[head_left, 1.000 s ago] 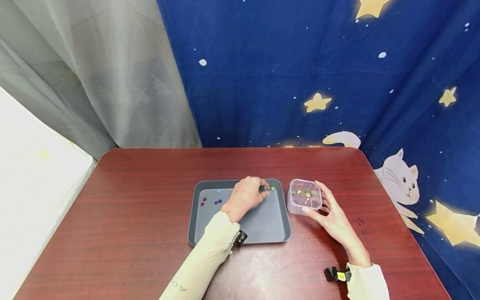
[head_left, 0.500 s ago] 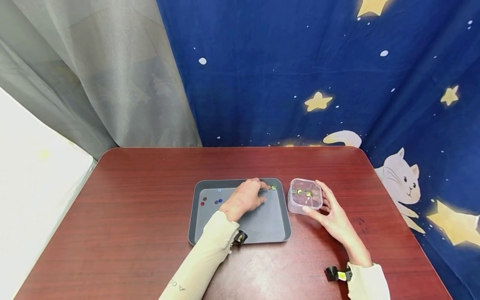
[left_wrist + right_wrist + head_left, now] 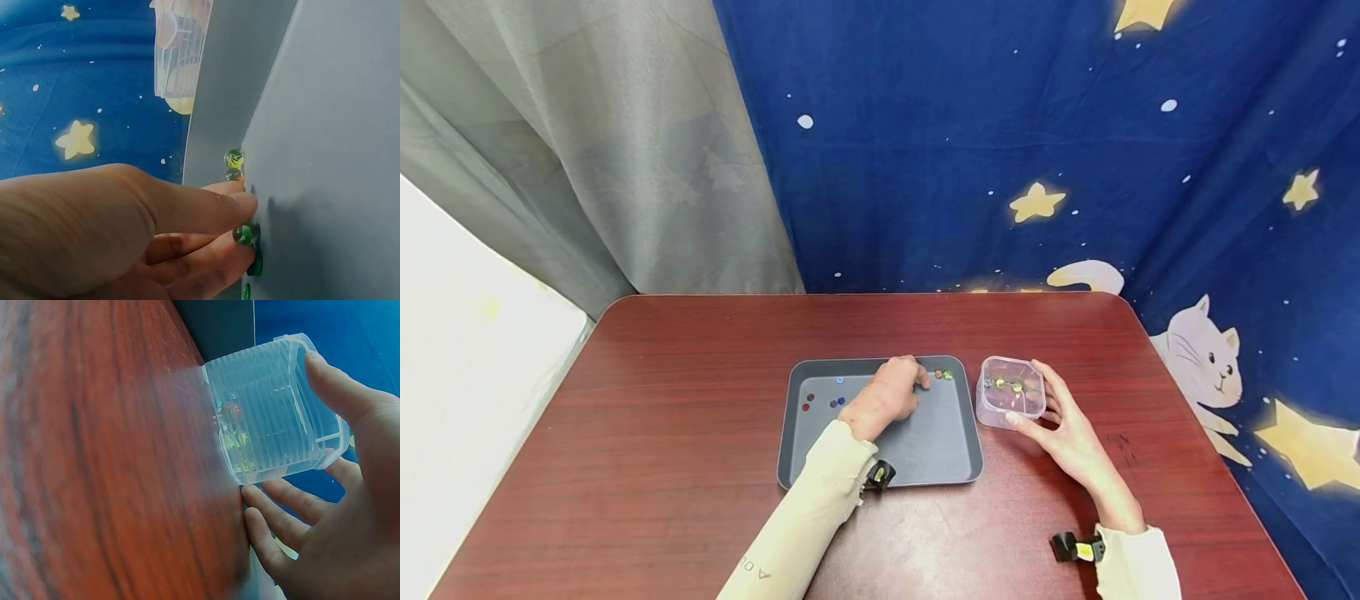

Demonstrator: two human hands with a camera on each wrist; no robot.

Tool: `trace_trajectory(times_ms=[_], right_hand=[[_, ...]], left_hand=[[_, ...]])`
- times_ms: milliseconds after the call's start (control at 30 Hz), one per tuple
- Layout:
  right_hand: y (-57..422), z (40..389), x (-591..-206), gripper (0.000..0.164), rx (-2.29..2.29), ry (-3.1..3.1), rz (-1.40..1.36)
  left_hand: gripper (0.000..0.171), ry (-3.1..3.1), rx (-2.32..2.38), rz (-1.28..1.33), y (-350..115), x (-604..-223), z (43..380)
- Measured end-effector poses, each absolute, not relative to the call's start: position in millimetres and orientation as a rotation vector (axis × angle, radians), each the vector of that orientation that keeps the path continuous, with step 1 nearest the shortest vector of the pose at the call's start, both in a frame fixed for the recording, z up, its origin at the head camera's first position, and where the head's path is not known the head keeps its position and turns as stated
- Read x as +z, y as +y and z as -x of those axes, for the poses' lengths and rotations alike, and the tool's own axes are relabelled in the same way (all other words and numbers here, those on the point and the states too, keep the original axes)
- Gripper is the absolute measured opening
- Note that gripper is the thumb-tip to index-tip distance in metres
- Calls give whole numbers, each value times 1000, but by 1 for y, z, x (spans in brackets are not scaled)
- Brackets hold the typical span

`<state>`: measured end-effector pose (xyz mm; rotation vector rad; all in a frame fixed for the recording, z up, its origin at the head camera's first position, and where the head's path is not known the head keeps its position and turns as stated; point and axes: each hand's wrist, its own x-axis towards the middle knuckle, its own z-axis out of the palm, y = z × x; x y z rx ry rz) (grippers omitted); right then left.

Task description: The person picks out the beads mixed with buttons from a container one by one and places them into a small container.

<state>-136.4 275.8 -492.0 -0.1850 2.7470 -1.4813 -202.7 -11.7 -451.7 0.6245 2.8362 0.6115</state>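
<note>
In the head view a shallow grey tray (image 3: 880, 471) lies on the table, holding several glass marbles. My left hand (image 3: 883, 400) reaches over its back half. In the left wrist view the thumb and fingertips close around a green marble (image 3: 247, 234), right at the tray floor. Other green glass pieces (image 3: 255, 262) show just below it there. A yellow-green marble (image 3: 948, 375) and an amber one (image 3: 938, 374) sit at the tray's back right. My right hand (image 3: 1063, 429) grips a clear plastic box (image 3: 269, 412) by its side, thumb near the rim; several marbles are inside.
At the tray's left lie a red marble (image 3: 806, 407), a brown one (image 3: 810, 397), dark blue marbles (image 3: 837, 402) and a light blue ring-like piece (image 3: 840, 380). The reddish wooden table (image 3: 700, 417) extends around the tray. Curtains (image 3: 925, 167) hang behind it.
My left hand has drawn back slightly leftward from the marbles at the tray's back right, leaving them uncovered. My right hand and the box have stayed in place.
</note>
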Motion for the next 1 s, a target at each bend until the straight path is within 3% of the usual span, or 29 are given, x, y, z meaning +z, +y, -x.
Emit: trace_trajectory(times_ms=[833, 1000], right_hand=[[277, 135, -492, 91, -1475, 2739, 166], [277, 133, -491, 91, -1463, 2744, 162]], left_hand=[[26, 2813, 599, -526, -11, -454, 206], [18, 2813, 626, -518, -10, -455, 205]])
